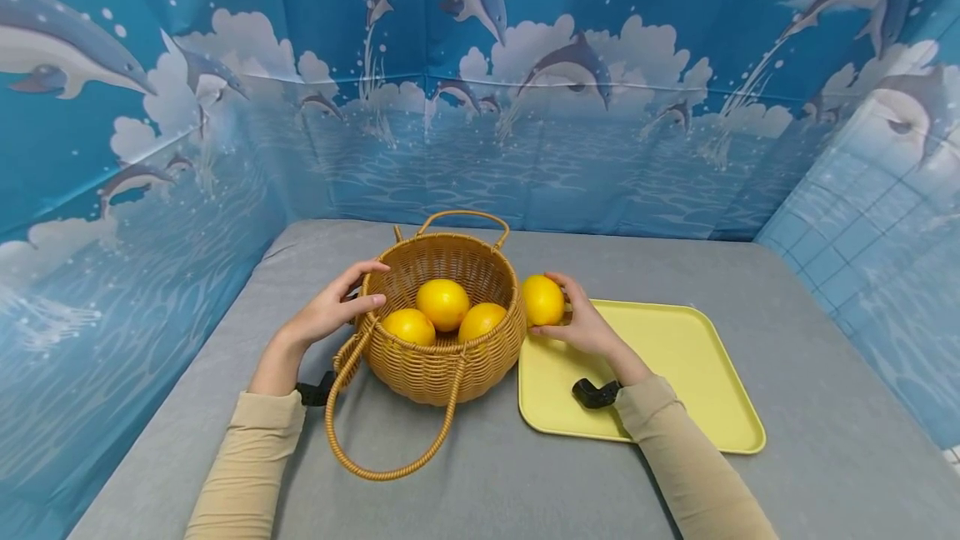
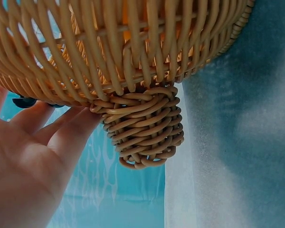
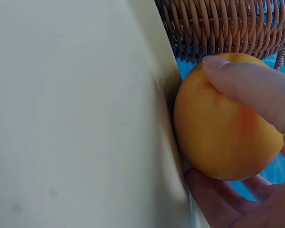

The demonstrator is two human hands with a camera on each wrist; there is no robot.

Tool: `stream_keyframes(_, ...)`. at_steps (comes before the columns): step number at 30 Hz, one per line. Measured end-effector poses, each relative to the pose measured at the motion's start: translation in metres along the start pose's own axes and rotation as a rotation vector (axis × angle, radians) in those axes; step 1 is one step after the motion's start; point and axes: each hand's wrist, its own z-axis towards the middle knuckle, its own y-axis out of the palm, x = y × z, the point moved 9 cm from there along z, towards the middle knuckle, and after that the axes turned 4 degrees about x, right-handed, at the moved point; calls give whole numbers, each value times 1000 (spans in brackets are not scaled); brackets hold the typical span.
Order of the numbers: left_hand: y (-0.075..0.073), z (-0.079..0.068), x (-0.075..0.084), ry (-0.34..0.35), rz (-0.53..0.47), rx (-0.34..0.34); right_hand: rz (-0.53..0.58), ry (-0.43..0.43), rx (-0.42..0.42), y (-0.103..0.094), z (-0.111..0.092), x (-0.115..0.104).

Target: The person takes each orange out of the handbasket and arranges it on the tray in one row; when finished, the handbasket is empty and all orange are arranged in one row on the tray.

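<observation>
A round wicker basket (image 1: 420,369) stands left of centre, with three yellow-orange fruits (image 1: 442,305) inside. At its left side is my left hand (image 1: 327,312), thumb and fingers spread and extended against the rim; in the left wrist view the hand (image 2: 33,152) touches the wicker wall (image 2: 147,47) from outside. My right hand (image 1: 581,319) holds another smooth yellow-orange fruit (image 1: 543,300) between thumb and fingers, close beside the basket's right wall and at the tray's upper-left corner. In the right wrist view, the thumb lies across this fruit (image 3: 223,128).
Right of the basket lies a yellow tray (image 1: 675,357), partly under my right forearm. One basket handle (image 1: 386,473) droops forward onto the grey tabletop (image 1: 487,490); the other handle (image 1: 465,212) stands up at the back. Dolphin-printed curtains (image 1: 570,165) enclose the table's back and sides.
</observation>
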Motion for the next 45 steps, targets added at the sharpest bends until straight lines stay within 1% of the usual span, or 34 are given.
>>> stream_keyframes(7,0,-1,2,3,1,-2,38,24,-34,1,0,1)
stream_keyframes(10,0,-1,2,3,0,-2,58,14,-68,1,0,1)
stream_keyframes(11,0,-1,2,2,0,-3,65,12,-79,0,-1,-3)
stream_keyframes(14,0,0,2,-7,3,-3,70,9,-104,-1,-2,-4)
stream_keyframes(17,0,0,1,-12,6,-3,76,14,-114,-2,-3,-5)
stream_keyframes(18,0,0,0,-14,6,-3,76,15,-113,-2,-2,0)
stream_keyframes(19,0,0,0,-13,7,-2,78,14,-115,-3,-2,-1)
stream_keyframes(22,-1,0,0,-14,6,-2,83,37,-122,-5,-2,0)
stream_keyframes(27,-1,0,0,-13,7,-2,87,68,-156,-11,-4,0)
stream_keyframes(32,-1,0,0,-19,5,0,86,91,-171,-17,-6,-4)
stream_keyframes(36,-1,0,0,-15,3,2,81,102,-191,-18,-8,-7)
stream_keyframes(42,-1,0,-1,-9,15,8,92,135,-212,-19,-14,-25)
stream_keyframes(45,-2,0,-1,-7,19,18,88,148,-217,-20,-16,-29)
